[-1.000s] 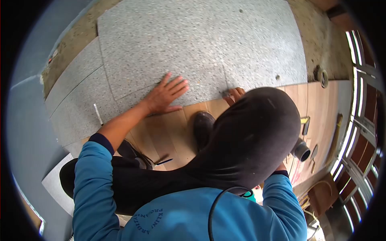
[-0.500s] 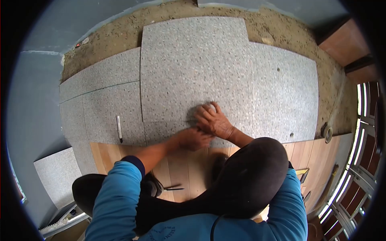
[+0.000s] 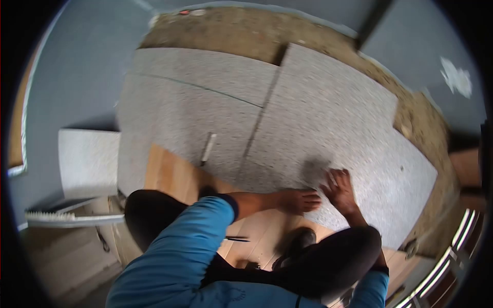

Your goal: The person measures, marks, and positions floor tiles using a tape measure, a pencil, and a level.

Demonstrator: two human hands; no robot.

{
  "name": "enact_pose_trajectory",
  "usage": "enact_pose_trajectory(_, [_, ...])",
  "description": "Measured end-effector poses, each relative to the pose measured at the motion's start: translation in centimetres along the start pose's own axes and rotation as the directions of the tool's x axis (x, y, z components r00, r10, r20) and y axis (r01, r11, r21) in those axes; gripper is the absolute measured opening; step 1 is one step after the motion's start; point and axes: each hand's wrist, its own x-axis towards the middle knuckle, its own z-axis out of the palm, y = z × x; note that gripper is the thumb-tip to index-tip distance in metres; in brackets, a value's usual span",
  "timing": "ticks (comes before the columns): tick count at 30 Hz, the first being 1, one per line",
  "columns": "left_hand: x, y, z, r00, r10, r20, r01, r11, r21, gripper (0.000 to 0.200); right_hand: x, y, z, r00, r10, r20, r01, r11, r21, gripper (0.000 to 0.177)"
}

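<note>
Speckled grey floor sheets [image 3: 318, 108] lie over the floor in front of me, the middle one overlapping the sheet on its left. My right hand [image 3: 339, 189] is just above or on the middle sheet near its front edge, fingers bent and apart, nothing visible in it. Close beside it, my left hand [image 3: 301, 201] is low over the sheet's front edge, its fingers stretched toward the right hand. Both hands are somewhat blurred. On the left sheet rests a white marker pen [image 3: 208, 149] with a dark tip.
Wood-look planks [image 3: 257, 236] run under my feet, with a thin dark tool [image 3: 237, 238] on them. A loose grey piece [image 3: 90, 163] leans at the left, near a long toothed metal strip [image 3: 74, 219]. A roll of tape [image 3: 411, 248] is at the right. Bare rough floor [image 3: 215, 33] borders the wall.
My view has swung left and is blurred. The hands, bunched together before, are now slightly apart with their fingers more spread. The sheets look unmoved on the floor.
</note>
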Motion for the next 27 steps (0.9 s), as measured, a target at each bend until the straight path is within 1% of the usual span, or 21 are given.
enact_pose_trajectory(1, [0.1,0.3,-0.9,1.0,-0.023,-0.008,0.023,1.0,-0.02,0.057,0.1,0.2,-1.8,0.999,-0.01,-0.032,0.009,0.999,-0.035,0.042])
enact_pose_trajectory(2, [0.0,0.8,-1.9,0.999,-0.035,-0.02,0.034,0.998,-0.048,0.056,0.3,0.2,-3.4,1.0,0.0,-0.01,-0.001,0.998,-0.06,0.041])
enact_pose_trajectory(3, [-0.3,1.2,-2.9,0.997,-0.071,0.039,0.072,0.997,-0.018,0.054,0.3,0.3,-5.0,1.0,0.02,0.013,-0.018,0.995,-0.096,0.04])
enact_pose_trajectory(5, [-0.7,2.5,-4.9,0.977,-0.142,0.158,0.139,0.99,0.032,0.05,0.4,0.1,-7.5,0.99,0.089,0.11,-0.078,0.992,-0.102,0.034])
enact_pose_trajectory(6, [-1.1,2.8,-5.5,0.949,-0.173,0.263,0.15,0.983,0.108,0.04,0.5,-0.2,-8.6,0.99,0.08,0.112,-0.07,0.993,-0.096,0.03])
enact_pose_trajectory(7, [-2.7,2.8,-4.8,0.922,-0.255,0.29,0.235,0.966,0.104,0.037,0.7,-0.7,-9.5,0.986,0.088,0.142,-0.076,0.993,-0.088,0.03])
enact_pose_trajectory(8, [-3.9,3.0,-5.6,0.874,-0.344,0.343,0.324,0.939,0.116,0.035,0.8,-1.3,-10.4,0.98,0.098,0.174,-0.085,0.993,-0.082,0.03])
enact_pose_trajectory(9, [-5.5,2.9,-7.6,0.787,-0.467,0.403,0.452,0.881,0.139,0.033,0.8,-1.8,-11.3,0.973,0.108,0.204,-0.094,0.992,-0.079,0.03])
enact_pose_trajectory(10, [-7.1,2.9,-10.0,0.68,-0.581,0.447,0.574,0.801,0.167,0.031,0.8,-2.4,-11.8,0.968,0.078,0.239,-0.05,0.991,-0.12,0.03])
enact_pose_trajectory(11, [-8.7,3.2,-13.2,0.591,-0.673,0.445,0.673,0.715,0.188,0.03,1.3,-3.6,-13.0,0.952,0.092,0.291,-0.069,0.994,-0.088,0.035])
enact_pose_trajectory(12, [-10.5,4.1,-17.9,0.524,-0.758,0.388,0.788,0.604,0.116,0.028,1.7,-5.1,-14.1,0.97,0.061,0.234,-0.039,0.995,-0.096,0.035])
enact_pose_trajectory(13, [-12.8,5.2,-21.5,0.505,-0.812,0.294,0.826,0.553,0.106,0.024,1.9,-6.3,-14.7,0.983,0.005,0.186,0.014,0.995,-0.099,0.035])
enact_pose_trajectory(14, [-14.5,7.1,-26.0,0.458,-0.861,0.222,0.864,0.49,0.116,0.026,3.4,-8.3,-17.2,0.968,0.002,0.252,0.017,0.997,-0.073,0.035])
enact_pose_trajectory(15, [-15.7,9.6,-30.8,0.405,-0.901,0.152,0.898,0.424,0.119,0.027,5.0,-10.6,-20.0,0.973,-0.037,0.23,0.046,0.998,-0.031,0.032])
enact_pose_trajectory(16, [-17.0,12.3,-34.8,0.378,-0.926,0.025,0.926,0.378,0.01,0.029,6.5,-12.6,-22.7,0.964,-0.05,0.263,0.045,0.999,0.027,0.031])
enact_pose_trajectory(17, [-18.4,14.7,-38.8,0.33,-0.939,-0.099,0.936,0.339,-0.1,0.031,8.1,-14.4,-24.7,0.954,-0.063,0.292,0.041,0.996,0.083,0.029])
enact_pose_trajectory(19, [-20.2,18.7,-46.8,0.096,-0.994,0.046,0.949,0.077,-0.307,0.032,10.6,-16.9,-27.4,0.939,-0.109,0.325,0.081,0.992,0.098,0.025])
enact_pose_trajectory(21, [-23.8,23.5,-48.6,-0.057,-0.962,-0.268,0.924,0.051,-0.38,0.028,14.1,-19.0,-29.5,0.903,-0.125,0.412,0.096,0.991,0.091,0.022])
enact_pose_trajectory(23, [-26.6,27.6,-50.6,-0.214,-0.92,-0.329,0.915,-0.07,-0.397,0.033,17.2,-20.1,-29.8,0.872,-0.13,0.471,0.106,0.991,0.079,0.024])
enact_pose_trajectory(25, [-30.1,30.9,-50.1,-0.341,-0.905,-0.254,0.876,-0.208,-0.435,0.035,21.9,-21.0,-30.4,0.832,-0.122,0.542,0.119,0.992,0.041,0.019])
enact_pose_trajectory(27, [-33.1,33.0,-49.4,-0.454,-0.876,-0.163,0.776,-0.299,-0.555,0.036,26.2,-22.8,-31.3,0.8,-0.1,0.591,0.139,0.99,-0.02,0.017])
